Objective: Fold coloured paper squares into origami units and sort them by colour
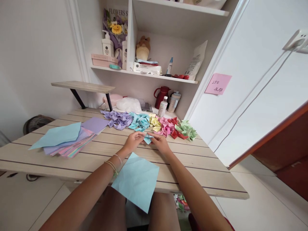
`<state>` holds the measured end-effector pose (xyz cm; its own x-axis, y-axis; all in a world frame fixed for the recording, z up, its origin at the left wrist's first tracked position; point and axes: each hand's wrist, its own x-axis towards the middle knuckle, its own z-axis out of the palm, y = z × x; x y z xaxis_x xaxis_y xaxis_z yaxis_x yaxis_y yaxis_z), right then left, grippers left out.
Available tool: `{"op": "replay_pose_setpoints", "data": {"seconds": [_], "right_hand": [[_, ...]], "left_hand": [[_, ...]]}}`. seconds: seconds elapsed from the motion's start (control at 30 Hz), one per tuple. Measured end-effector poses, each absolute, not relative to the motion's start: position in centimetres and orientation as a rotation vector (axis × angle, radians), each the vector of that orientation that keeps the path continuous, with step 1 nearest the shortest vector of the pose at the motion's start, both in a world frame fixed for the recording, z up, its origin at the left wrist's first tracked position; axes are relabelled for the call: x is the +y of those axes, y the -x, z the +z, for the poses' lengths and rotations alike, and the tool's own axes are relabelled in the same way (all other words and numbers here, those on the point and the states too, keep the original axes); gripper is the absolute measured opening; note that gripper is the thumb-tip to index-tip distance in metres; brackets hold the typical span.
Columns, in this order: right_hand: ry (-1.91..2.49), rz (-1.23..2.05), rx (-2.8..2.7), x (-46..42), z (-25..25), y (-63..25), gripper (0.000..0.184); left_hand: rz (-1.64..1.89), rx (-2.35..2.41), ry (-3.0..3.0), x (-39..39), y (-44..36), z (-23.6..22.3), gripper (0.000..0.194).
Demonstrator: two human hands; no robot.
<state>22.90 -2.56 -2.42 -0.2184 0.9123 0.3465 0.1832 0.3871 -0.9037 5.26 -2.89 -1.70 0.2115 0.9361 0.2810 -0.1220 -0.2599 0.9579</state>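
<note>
Between the fingertips of both hands is a small folded piece of light blue paper (pixel 147 140), held just above the table. My left hand (pixel 133 141) pinches its left side, and my right hand (pixel 160 141) pinches the right side. Fingers cover part of the folds. A flat light blue paper sheet (pixel 137 180) lies between my forearms, its lower corner hanging over the table's front edge. Right behind my hands are heaps of folded paper: blue (pixel 140 121), purple (pixel 119 120), yellow (pixel 154 122), pink (pixel 166 125), red (pixel 176 131) and green (pixel 186 130).
A stack of coloured paper sheets (pixel 72 141) lies on the table's left, before a small raised shelf (pixel 83 86). At the back stand a bottle (pixel 163 107), a red jug (pixel 161 97) and a tumbler (pixel 174 102). A white plastic bag (pixel 129 105) sits behind the heaps.
</note>
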Motion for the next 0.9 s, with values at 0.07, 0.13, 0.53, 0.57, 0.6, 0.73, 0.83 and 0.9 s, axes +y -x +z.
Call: {"op": "replay_pose_setpoints", "data": {"seconds": [0.07,0.13,0.53,0.57,0.6,0.73,0.83,0.9], "right_hand": [[0.931,0.999,-1.673,-2.6,-2.1,-23.2,0.042],[0.912,1.013,-1.673,-2.7,-1.8,-23.5,0.041],[0.903,1.011,-1.465,-2.7,-1.9,-23.0,0.036],[0.907,0.983,-1.495,-2.7,-2.0,-23.0,0.035],[0.916,0.945,-1.541,-2.7,-2.0,-23.0,0.034],[0.981,0.761,-1.733,-2.8,-1.9,-23.3,0.036],[1.001,0.675,-1.821,-2.9,-1.8,-23.5,0.042],[1.003,0.659,-1.844,-3.1,-1.7,-23.5,0.039]], "left_hand": [[1.276,0.796,-1.305,-2.8,-5.2,-1.4,0.026],[1.27,0.783,-1.202,-2.9,-5.0,-1.2,0.03],[1.225,0.797,-1.318,-2.7,-5.3,-1.9,0.033],[1.229,0.797,-1.329,-2.7,-5.3,-1.9,0.032],[1.229,0.802,-1.341,-2.7,-5.2,-1.9,0.03],[1.23,0.817,-1.367,-2.8,-5.1,-1.6,0.031],[1.187,0.798,-1.362,-3.1,-5.1,-1.5,0.043],[1.157,0.795,-1.353,-3.1,-5.1,-1.5,0.048]]}}
